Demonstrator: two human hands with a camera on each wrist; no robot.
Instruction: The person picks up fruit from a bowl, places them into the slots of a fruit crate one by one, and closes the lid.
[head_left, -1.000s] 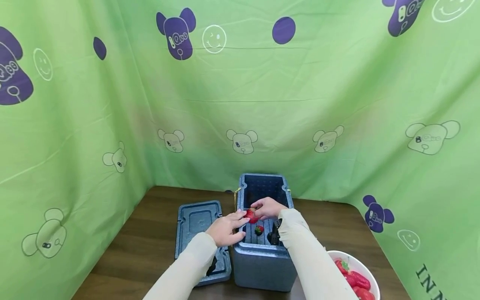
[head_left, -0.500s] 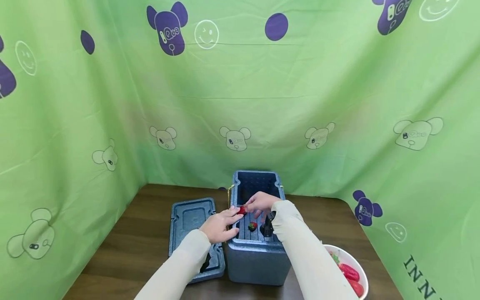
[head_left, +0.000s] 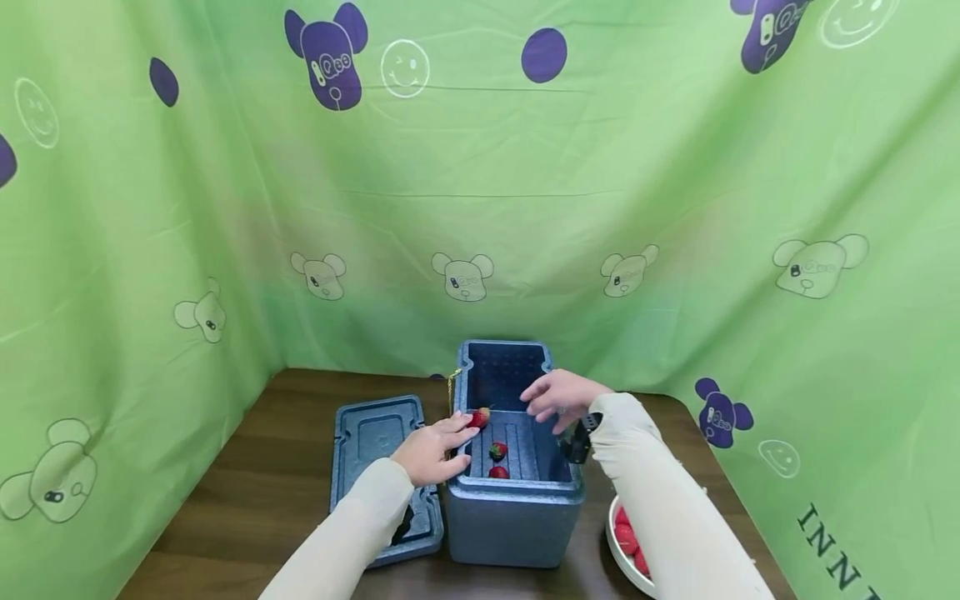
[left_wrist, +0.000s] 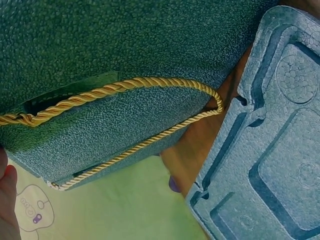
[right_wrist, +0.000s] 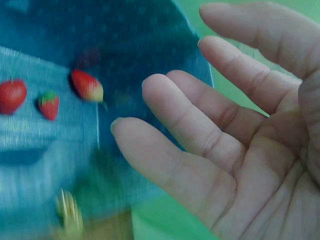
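Note:
Inside the blue foam box [head_left: 517, 500], a pale-tipped strawberry [head_left: 480, 417] lies on the ribbed ledge against the left wall. A smaller leafy strawberry [head_left: 498, 451] and a round red one [head_left: 498, 472] lie nearer the front. My left hand [head_left: 431, 452] rests on the box's left rim with straight fingers, its fingertips right at the pale-tipped strawberry. Over the right side of the box hovers my right hand [head_left: 564, 395], fingers spread and loosely bent, holding nothing. The right wrist view shows its bare palm [right_wrist: 260, 155] beside the strawberries.
A blue lid [head_left: 382, 442] lies left of the box on the wooden table [head_left: 240, 500]. A white bowl [head_left: 617, 550] of red strawberries stands at the front right, partly behind my right sleeve. A gold rope handle [left_wrist: 145, 82] hangs on the box's side. Green cloth [head_left: 480, 208] encloses the table.
My right hand has let go of the pale-tipped strawberry and moved right, its fingers spreading. A round red strawberry now shows at the front of the ledge. My left hand stays on the rim.

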